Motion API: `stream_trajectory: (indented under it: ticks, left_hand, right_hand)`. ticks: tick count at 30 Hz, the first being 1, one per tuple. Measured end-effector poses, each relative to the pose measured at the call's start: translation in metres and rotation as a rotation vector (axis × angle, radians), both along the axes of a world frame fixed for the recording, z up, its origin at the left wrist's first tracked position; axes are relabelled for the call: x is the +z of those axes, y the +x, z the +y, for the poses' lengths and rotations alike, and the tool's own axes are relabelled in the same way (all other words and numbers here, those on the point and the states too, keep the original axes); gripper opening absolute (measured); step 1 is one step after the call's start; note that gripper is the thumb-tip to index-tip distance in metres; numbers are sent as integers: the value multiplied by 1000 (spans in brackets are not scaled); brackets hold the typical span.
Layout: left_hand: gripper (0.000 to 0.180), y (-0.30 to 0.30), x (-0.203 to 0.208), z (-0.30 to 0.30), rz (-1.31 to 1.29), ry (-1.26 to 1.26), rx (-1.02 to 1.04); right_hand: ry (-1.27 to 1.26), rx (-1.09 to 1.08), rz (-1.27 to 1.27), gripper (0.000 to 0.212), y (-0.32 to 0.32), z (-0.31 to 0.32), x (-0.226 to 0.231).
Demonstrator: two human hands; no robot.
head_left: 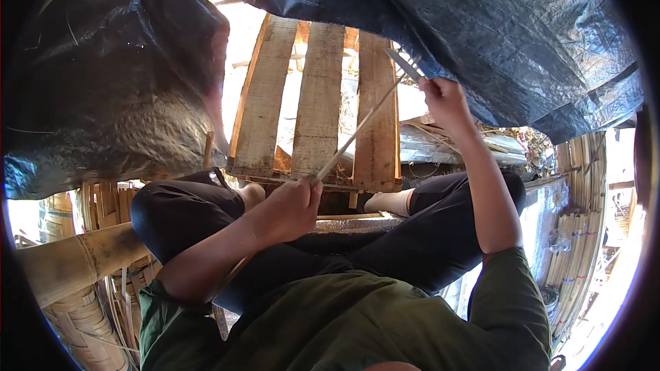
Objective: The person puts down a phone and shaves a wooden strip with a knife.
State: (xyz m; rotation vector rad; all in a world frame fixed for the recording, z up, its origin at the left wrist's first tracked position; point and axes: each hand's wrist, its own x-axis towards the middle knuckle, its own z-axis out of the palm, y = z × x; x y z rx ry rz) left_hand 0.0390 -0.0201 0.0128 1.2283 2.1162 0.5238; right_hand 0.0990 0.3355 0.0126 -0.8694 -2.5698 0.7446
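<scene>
My left hand (297,205) is closed around a thin bamboo strip (359,130), low in front of my lap. The strip slants up to the right, and its lower end seems to run back under my left forearm. Farther out, my right hand (445,102) grips a knife (404,64) by its handle, which my fingers hide. The blade points up to the left and crosses close to the far end of the strip. Whether the two touch I cannot tell. Behind them stands a low slatted wooden bench (317,99), between and beyond my bent knees.
A dark plastic tarp (495,34) hangs over the far side and down the left. At the left lies a thick bamboo pole (86,257), with woven bamboo (86,323) below it. Tied bundles of bamboo strips (579,254) stand at the right.
</scene>
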Motion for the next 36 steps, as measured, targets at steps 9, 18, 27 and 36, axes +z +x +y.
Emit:
stream_trajectory:
  ticks: [9, 18, 27, 36]
  left_hand:
    - [25, 13, -34, 3, 232, 115, -28]
    - [24, 6, -20, 8, -40, 85, 84]
    - [26, 3, -18, 14, -83, 73, 80]
    - [24, 5, -23, 8, -79, 73, 68]
  right_hand:
    - [-33, 77, -313, 48, -13, -43, -22]
    - [-302, 112, -415, 45, -2, -78, -13]
    - [-11, 273, 46, 47, 13, -87, -46]
    - [-293, 214, -274, 40, 4, -72, -20]
